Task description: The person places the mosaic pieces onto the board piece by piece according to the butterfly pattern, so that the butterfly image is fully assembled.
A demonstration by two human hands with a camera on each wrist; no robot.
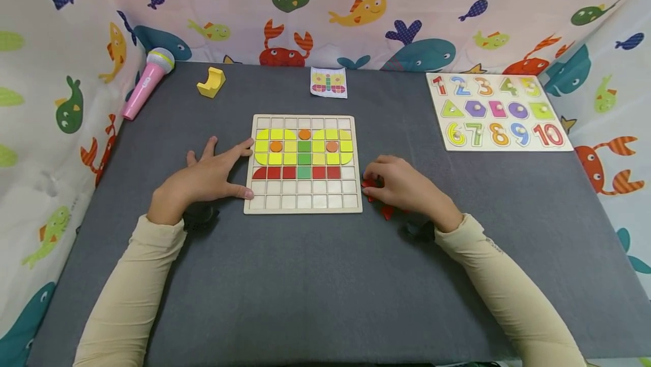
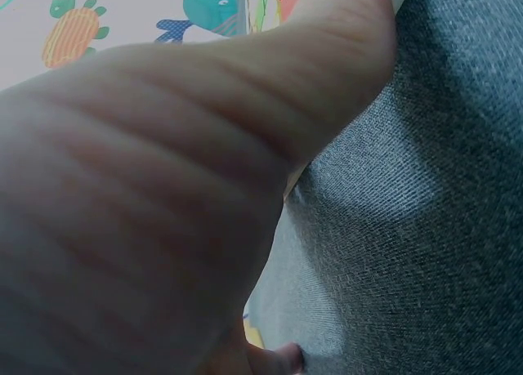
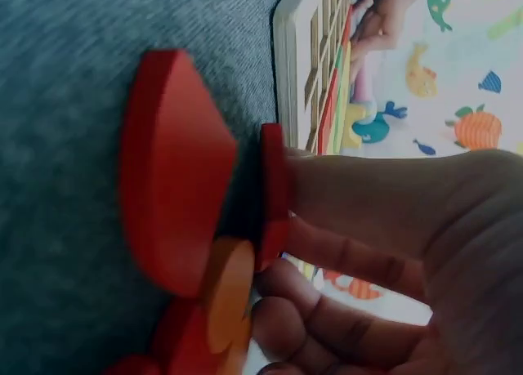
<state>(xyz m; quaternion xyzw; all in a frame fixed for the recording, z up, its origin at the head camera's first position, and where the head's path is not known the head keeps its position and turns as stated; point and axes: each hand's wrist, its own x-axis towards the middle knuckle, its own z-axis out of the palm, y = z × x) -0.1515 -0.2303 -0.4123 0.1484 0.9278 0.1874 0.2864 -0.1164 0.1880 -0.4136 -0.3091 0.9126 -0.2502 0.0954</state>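
A square wooden grid board [image 1: 305, 203] lies mid-table, bearing yellow, orange, green and red tiles in a winged pattern. Its top row, lower two rows and the right end of the red row show bare wood. Spread along the board's left edge, my left hand [image 1: 195, 183] touches it with thumb and index fingertips. Just off the right edge, my right hand [image 1: 407, 186] pinches a red tile [image 3: 274, 195]. Beside that tile, in the right wrist view, lie a larger-looking red piece with a curved side [image 3: 176, 179] and an orange disc [image 3: 229, 293].
Behind the board is a small picture card [image 1: 328, 83] with a similar winged pattern. A number and shape puzzle [image 1: 498, 93] lies at the back right. A yellow curved block [image 1: 211, 82] and a pink toy microphone [image 1: 148, 83] are back left. Printed curtains border the table.
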